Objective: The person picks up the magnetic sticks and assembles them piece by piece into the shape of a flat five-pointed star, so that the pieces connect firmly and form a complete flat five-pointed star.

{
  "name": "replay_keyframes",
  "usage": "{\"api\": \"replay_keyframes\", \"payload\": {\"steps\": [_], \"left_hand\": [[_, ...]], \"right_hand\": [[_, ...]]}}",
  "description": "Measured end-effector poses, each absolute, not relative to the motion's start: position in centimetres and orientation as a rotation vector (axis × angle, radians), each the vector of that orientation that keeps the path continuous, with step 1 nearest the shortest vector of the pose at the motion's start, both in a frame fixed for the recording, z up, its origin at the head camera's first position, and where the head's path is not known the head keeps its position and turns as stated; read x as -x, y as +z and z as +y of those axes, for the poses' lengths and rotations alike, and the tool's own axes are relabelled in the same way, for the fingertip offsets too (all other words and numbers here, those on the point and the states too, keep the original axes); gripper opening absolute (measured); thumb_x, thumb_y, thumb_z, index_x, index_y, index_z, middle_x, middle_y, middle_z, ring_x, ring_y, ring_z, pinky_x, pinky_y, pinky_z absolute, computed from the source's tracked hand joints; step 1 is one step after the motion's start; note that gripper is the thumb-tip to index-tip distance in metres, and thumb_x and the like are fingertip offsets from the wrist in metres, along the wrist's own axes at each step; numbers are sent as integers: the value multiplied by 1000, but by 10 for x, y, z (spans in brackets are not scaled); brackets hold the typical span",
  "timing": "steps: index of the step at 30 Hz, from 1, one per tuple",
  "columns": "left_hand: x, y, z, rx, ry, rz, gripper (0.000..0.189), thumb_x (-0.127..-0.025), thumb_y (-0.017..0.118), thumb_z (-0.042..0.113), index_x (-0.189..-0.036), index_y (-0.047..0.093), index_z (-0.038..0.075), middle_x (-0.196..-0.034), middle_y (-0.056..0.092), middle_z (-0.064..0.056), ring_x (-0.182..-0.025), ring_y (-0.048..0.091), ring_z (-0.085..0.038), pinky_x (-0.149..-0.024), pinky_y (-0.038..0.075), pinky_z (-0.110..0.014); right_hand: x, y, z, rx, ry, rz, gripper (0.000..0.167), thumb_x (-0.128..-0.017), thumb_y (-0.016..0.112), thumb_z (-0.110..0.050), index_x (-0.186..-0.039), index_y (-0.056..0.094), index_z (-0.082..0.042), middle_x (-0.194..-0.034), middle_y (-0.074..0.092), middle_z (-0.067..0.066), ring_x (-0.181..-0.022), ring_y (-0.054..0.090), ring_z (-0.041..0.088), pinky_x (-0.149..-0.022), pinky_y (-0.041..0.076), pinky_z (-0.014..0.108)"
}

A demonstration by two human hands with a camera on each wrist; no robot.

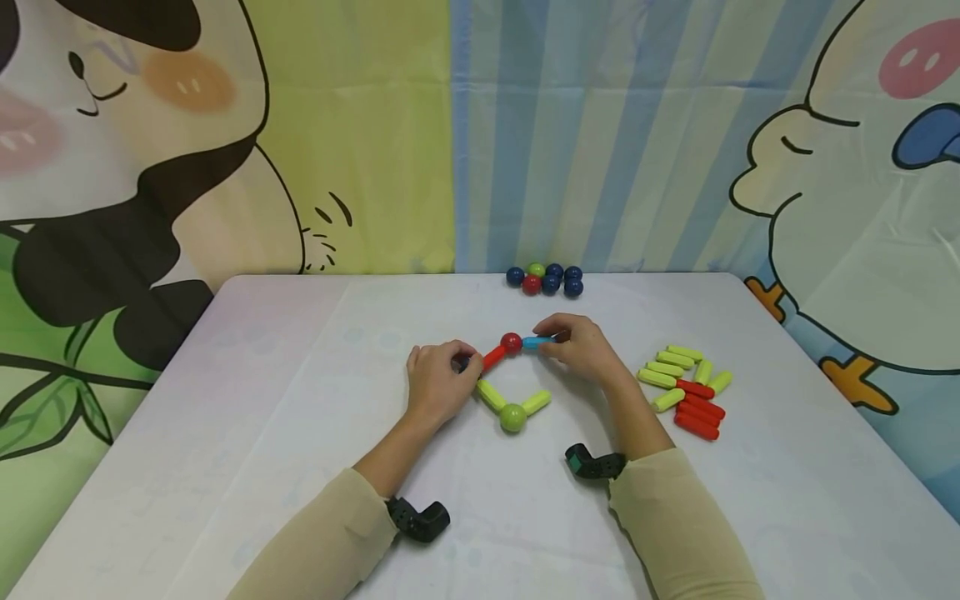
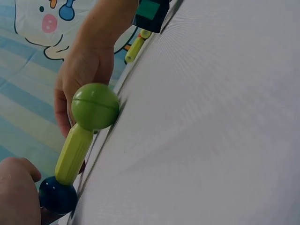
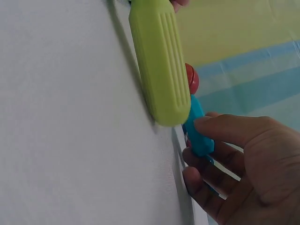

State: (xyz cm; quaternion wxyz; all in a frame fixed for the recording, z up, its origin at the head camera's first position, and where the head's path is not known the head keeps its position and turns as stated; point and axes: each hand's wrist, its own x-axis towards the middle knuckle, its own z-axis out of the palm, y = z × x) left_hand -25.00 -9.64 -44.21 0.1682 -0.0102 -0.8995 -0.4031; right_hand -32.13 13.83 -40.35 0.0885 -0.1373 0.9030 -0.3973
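Note:
A chain of balls and rods lies on the table. My left hand (image 1: 444,382) holds the dark blue ball (image 2: 57,195) at its left corner, mostly hidden by the fingers in the head view. From that corner a red rod (image 1: 493,358) runs up to a red ball (image 1: 512,342). A yellow-green rod (image 1: 491,396) leads down to a green ball (image 1: 513,417), where a second yellow-green rod (image 1: 536,402) points right with its far end free. My right hand (image 1: 581,350) pinches a light blue rod (image 3: 198,129) whose left end meets the red ball.
Several loose balls, dark blue (image 1: 551,285), green (image 1: 536,269) and red (image 1: 532,285), sit at the table's back edge. On the right lies a pile of yellow-green rods (image 1: 657,378) and red rods (image 1: 697,425). A patterned curtain (image 1: 600,150) hangs behind the white table (image 1: 300,433).

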Motion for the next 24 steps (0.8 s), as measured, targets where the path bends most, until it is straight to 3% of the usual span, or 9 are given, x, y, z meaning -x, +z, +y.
{"api": "replay_keyframes", "payload": {"steps": [6, 9, 13, 16, 18, 24], "left_hand": [[250, -439, -96, 26, -1203, -2525, 25, -97, 59, 26, -91, 79, 10, -62, 64, 2, -67, 60, -18, -124, 25, -59], [250, -438, -96, 5, -1279, -2509, 24, -97, 60, 25, -92, 78, 10, -61, 64, 1, -63, 59, -18, -107, 47, -50], [252, -439, -98, 12, -1414, -2464, 19, -95, 62, 20, -105, 77, 13, -88, 75, 0, -87, 67, -19, -88, 55, -41], [253, -439, -100, 48, -1520, -2445, 25, -94, 65, 16, -117, 74, 15, -113, 75, 0, -113, 65, -21, -103, 51, -43], [254, -439, -102, 76, -1544, -2468, 30, -93, 67, 16, -122, 73, 17, -122, 73, -1, -122, 62, -23, -111, 46, -47], [256, -440, -102, 234, -1294, -2632, 32, -91, 73, 25, -121, 75, 17, -119, 77, -1, -122, 65, -24, -118, 30, -55]], "right_hand": [[320, -402, 133, 446, -1171, 2698, 32, -94, 70, -7, -126, 69, -8, -125, 70, 13, -116, 63, 32, -104, 51, 47], [320, -401, 129, 487, -1177, 2686, 33, -93, 71, -5, -126, 69, -6, -125, 71, 13, -118, 64, 33, -106, 51, 48], [319, -401, 123, 541, -1192, 2659, 33, -92, 71, -2, -125, 69, -4, -125, 71, 14, -119, 65, 35, -107, 51, 49], [318, -402, 119, 580, -1203, 2633, 31, -92, 70, -1, -124, 70, -3, -125, 71, 14, -120, 65, 35, -107, 52, 49], [318, -402, 115, 614, -1214, 2610, 31, -93, 70, -1, -123, 70, -3, -125, 71, 15, -121, 66, 36, -108, 52, 49], [315, -403, 109, 699, -1271, 2545, 29, -93, 70, 0, -122, 70, -1, -126, 69, 16, -122, 67, 36, -108, 52, 48]]}}
